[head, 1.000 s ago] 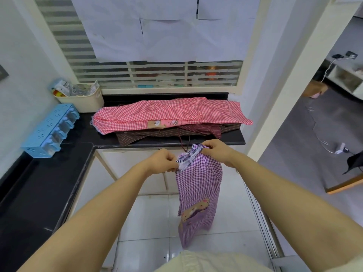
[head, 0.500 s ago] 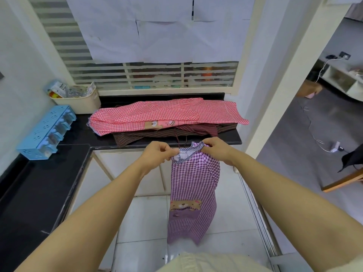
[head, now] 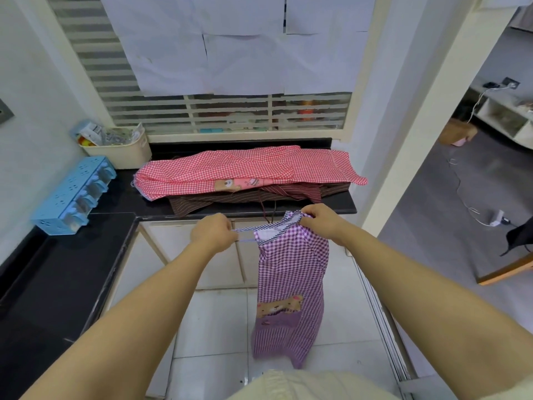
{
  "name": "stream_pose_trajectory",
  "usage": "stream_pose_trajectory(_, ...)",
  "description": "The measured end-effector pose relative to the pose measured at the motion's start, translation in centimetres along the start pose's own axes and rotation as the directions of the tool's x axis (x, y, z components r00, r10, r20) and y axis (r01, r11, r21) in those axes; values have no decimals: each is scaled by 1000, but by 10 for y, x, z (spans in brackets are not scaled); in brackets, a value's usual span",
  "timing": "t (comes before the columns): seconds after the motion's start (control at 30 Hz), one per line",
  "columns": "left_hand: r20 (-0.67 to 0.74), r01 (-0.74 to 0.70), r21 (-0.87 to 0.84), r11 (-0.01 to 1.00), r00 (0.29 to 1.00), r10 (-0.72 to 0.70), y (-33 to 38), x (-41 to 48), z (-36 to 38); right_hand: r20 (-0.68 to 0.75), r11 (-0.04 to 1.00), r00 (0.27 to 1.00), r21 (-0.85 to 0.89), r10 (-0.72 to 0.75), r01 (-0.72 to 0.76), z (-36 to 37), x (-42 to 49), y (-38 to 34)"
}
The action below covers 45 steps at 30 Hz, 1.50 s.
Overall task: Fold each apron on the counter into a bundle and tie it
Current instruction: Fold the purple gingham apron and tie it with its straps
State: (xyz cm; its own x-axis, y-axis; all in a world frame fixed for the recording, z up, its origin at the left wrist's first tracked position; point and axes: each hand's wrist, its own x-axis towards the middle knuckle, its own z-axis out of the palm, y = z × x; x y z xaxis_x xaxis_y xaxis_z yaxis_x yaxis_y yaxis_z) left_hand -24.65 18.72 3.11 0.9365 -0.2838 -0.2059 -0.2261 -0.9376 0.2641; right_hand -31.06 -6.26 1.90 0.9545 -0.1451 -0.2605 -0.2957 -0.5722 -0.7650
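Observation:
A purple checked apron (head: 291, 281) with a bear pocket hangs in the air in front of the counter. My right hand (head: 320, 222) pinches its top edge at the neck. My left hand (head: 212, 236) grips the apron's striped strap, which is stretched out sideways to the left. On the black counter (head: 121, 194) behind lie a red checked apron (head: 230, 171) and, under it, a brown striped apron (head: 219, 199), whose strings dangle over the counter edge.
A cream basket (head: 121, 147) of packets and a blue spice rack (head: 73, 194) stand at the counter's left. The counter runs on along my left side. White cabinets and a tiled floor (head: 219, 319) are below. A doorway opens on the right.
My left hand has moved left, away from the right one, drawing the strap out taut. The hanging apron has swung to the right and turned its bear pocket toward me.

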Motion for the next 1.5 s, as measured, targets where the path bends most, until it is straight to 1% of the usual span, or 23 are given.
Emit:
stream_pose_trajectory(0.1,-17,136,146,980,991,-135,-27,-3,4,-59,997,998,-61,36,-40,2,5,4)
stream_pose_trajectory(0.2,152,209,397,893,945,-289,-47,-12,7,-120,990,990,-113,72,-86,5,8,6)
stream_pose_trajectory(0.27,275,204,473,857,890,-364,-50,-15,7,-100,991,994,-117,54,-65,7,8,4)
stream_pose_trajectory(0.3,324,191,418,888,882,-343,-51,-15,7,-77,993,997,-111,29,-38,10,9,0)
stream_pose_trajectory(0.33,344,160,274,948,904,-252,-49,-12,9,-56,995,998,-99,2,-7,11,8,-4)
stream_pose_trajectory(0.37,320,109,58,992,940,-122,-43,-11,9,-37,996,999,-85,-28,25,13,8,-9)
stream_pose_trajectory(0.4,264,32,-185,982,964,18,-32,-12,8,-16,996,998,-69,-58,57,15,8,-14)
stream_pose_trajectory(0.43,204,-44,-394,918,970,134,-16,-15,7,6,994,996,-56,-91,92,17,7,-19)
stream_pose_trajectory(0.47,176,-88,-529,844,962,211,2,-17,7,34,991,992,-41,-124,126,19,6,-23)
stream_pose_trajectory(0.53,190,-92,-644,759,942,275,32,-16,8,84,983,980,-7,-182,183,24,4,-30)
stream_pose_trajectory(0.6,185,-108,-647,754,938,293,48,-11,12,104,974,969,28,-226,224,25,1,-35)
stream_pose_trajectory(0.67,86,-127,-588,799,972,218,51,-3,15,77,967,965,74,-249,244,23,-2,-36)
stream_pose_trajectory(0.73,22,-147,-523,840,982,186,50,0,15,63,966,974,160,-216,204,19,-4,-32)
stream_pose_trajectory(0.8,-54,-222,-455,863,974,222,50,-1,12,167,979,973,150,-160,136,16,-4,-26)
stream_pose_trajectory(0.87,-73,-268,-474,839,961,266,47,1,10,325,993,944,-74,-63,92,20,-5,-18)
stream_pose_trajectory(0.93,-38,-315,-487,815,940,340,41,0,9,453,949,889,-304,71,79,25,-8,-11)
stream_pose_trajectory(1.0,23,-350,-470,810,913,408,35,-2,10,492,911,857,-406,155,68,30,-8,-2)
stream_pose_trajectory(1.03,36,-351,-481,803,908,418,32,-4,11,467,906,871,-419,153,65,30,-7,1)
stream_pose_trajectory(1.13,42,-239,-628,741,940,339,20,-6,10,294,946,955,-319,40,58,26,-3,5)
stream_pose_trajectory(1.17,56,-201,-665,719,947,316,15,-5,10,314,960,949,-274,39,51,25,-4,5)
stream_pose_trajectory(1.27,126,-162,-703,692,930,345,8,-8,6,490,973,870,-223,60,58,33,-12,6)
stream_pose_trajectory(1.4,142,-130,-746,653,927,347,5,-10,8,606,983,794,-165,34,84,51,-24,-1)
stream_pose_trajectory(1.5,155,-65,-792,607,941,302,5,-14,8,640,952,760,-290,118,96,60,-25,-1)
